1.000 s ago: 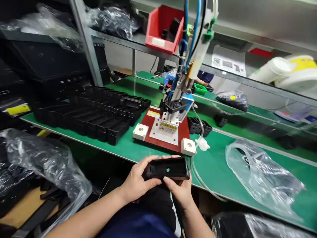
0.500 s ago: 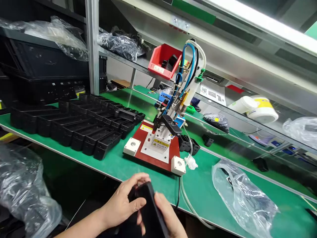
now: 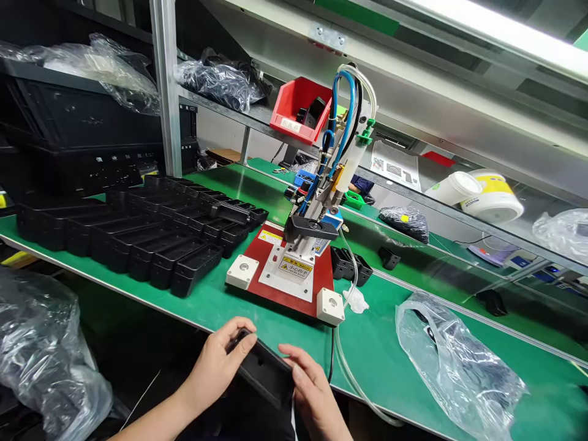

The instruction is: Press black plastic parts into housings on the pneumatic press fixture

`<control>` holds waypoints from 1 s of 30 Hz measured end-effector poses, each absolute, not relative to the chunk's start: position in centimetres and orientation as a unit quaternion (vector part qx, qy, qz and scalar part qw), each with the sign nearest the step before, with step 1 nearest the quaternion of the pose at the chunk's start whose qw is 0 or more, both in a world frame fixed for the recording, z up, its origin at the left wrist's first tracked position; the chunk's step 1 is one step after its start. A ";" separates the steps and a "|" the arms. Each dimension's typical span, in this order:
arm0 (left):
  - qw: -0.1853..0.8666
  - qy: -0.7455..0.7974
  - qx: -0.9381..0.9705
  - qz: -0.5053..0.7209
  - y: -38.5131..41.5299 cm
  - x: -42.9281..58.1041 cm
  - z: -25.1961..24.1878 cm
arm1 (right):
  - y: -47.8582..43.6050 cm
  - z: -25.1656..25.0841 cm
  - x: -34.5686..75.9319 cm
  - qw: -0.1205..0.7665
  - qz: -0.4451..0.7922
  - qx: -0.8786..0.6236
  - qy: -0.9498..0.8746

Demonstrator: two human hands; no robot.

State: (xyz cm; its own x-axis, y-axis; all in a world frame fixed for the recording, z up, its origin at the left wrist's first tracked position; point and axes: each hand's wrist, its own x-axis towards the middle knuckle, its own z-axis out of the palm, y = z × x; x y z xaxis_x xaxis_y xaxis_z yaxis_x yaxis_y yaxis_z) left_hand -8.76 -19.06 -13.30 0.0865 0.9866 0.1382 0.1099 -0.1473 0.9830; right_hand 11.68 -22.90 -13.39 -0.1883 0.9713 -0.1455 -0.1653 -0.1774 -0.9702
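A long black plastic box [image 3: 264, 367], with its hollow side facing me, is held low in front of the bench edge. My left hand [image 3: 225, 352] grips its far left end, thumb on top and fingers behind. The right end rests against my right hand [image 3: 310, 380], whose thumb and fingers close about its corner. Beyond my hands stands a small pneumatic press [image 3: 321, 165] on a dark red base plate [image 3: 257, 300]. A black part [image 3: 315, 227] lies across the press fixture. White button boxes [image 3: 242, 271] sit at the base plate's front corners.
Rows of similar black boxes [image 3: 195, 269] stand on the green bench [image 3: 367, 361] at left. A clear plastic bag [image 3: 459, 367] lies at right. A red bin [image 3: 298, 110] sits on the shelf above. Hoses [image 3: 342, 367] run over the front edge.
The black box has turned from end-on and steep to lying slantwise, its hollow side now showing. My right hand's fingers have come into view at its right end.
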 end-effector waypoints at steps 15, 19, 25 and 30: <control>0.497 0.509 0.484 0.509 -18.4 -8.2 -14.3 | -23.1 -14.4 11.8 0.455 0.310 -0.487 -0.678; 0.543 0.497 0.467 0.490 -18.3 -8.0 -14.4 | -22.5 -14.3 11.9 0.448 0.293 -0.495 -0.685; 0.582 0.462 0.495 0.451 -18.9 -8.3 -14.1 | -22.3 -13.7 11.9 0.450 0.291 -0.503 -0.678; 0.461 0.415 0.583 0.524 -16.6 -8.1 -10.9 | -20.4 -10.5 12.4 0.467 0.232 -0.474 -0.709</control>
